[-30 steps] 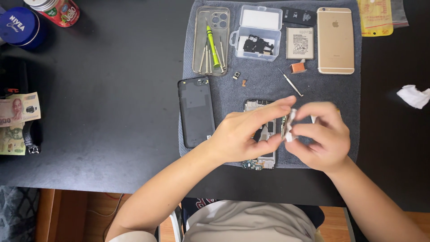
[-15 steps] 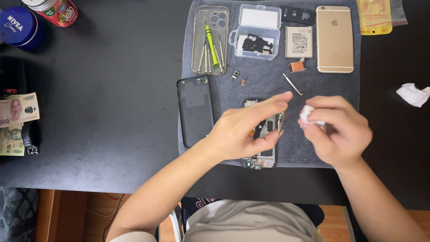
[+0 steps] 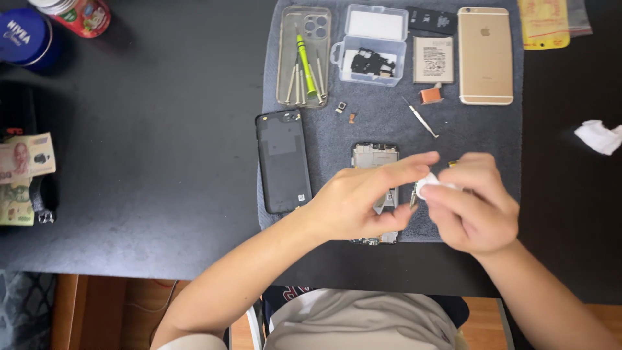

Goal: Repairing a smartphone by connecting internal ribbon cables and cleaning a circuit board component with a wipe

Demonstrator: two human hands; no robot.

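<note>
Head view: the left hand (image 3: 363,204) rests on the opened phone body (image 3: 376,155), which lies on the grey mat (image 3: 389,123) near the mat's front edge, fingers curled round something small and dark at its right side; index finger stretched rightward. The right hand (image 3: 473,204), just right of it, pinches a small white wad (image 3: 427,183) between thumb and fingertips, touching the left index tip. A black back cover (image 3: 283,161) lies at the mat's left edge. Along the mat's far edge sit a clear case (image 3: 303,55) holding a green screwdriver (image 3: 304,65), a clear plastic box (image 3: 370,45) and a gold phone (image 3: 484,55) lying face down. A crumpled white tissue (image 3: 599,136) lies by the tabletop's right edge.
</note>
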